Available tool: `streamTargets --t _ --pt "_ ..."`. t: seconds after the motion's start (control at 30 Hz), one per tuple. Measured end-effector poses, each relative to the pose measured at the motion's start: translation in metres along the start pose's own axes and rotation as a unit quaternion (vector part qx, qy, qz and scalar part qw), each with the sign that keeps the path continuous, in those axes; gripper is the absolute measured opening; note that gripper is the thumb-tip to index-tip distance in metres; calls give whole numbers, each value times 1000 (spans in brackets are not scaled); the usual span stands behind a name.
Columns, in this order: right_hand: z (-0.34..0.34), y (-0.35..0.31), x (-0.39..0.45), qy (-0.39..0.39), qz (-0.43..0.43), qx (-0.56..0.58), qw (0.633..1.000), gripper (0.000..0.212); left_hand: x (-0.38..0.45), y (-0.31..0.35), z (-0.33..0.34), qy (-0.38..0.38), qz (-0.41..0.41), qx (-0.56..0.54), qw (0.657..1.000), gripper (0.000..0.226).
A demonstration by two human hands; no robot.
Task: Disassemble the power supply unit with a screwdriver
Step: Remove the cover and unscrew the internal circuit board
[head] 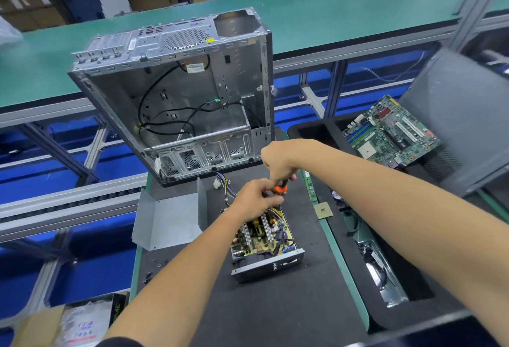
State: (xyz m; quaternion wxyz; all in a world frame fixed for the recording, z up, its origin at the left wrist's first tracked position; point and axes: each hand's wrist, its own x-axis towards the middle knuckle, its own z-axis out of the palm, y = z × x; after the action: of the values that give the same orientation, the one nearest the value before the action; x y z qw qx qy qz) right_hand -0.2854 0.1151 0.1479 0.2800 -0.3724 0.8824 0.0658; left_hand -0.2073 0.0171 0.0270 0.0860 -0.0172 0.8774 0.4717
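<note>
Right hand (276,161) fingers grip the screwdriver (281,187) over the power supply unit (264,239); left hand (254,199) fingers pinch its shaft.

Little can be read. A yellow sticker (210,40) on the back panel of the computer case (176,90), upper middle of the frame, and a white label (194,67) inside it carry print too small to make out. The plastic bag (82,324) at lower left bears blurred blue and red marks.

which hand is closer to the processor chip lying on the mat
Right. The right hand grips the screwdriver just up-left of the chip; the left hand sits farther left.
</note>
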Motion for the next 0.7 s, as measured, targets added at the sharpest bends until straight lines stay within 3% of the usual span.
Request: streamTargets --t 0.13,0.57,0.7 --pt "-1 0 0 11 -12 -4 1000 23 0 1 1 34 -14 14 999 9" --pt "2 -1 -2 7 -18 -18 1000 24 0 3 -1 20 -14 6 1000 15" --pt "1 -1 -1 9 -18 -19 1000 23 1 2 -1 13 -18 1 1000 7"
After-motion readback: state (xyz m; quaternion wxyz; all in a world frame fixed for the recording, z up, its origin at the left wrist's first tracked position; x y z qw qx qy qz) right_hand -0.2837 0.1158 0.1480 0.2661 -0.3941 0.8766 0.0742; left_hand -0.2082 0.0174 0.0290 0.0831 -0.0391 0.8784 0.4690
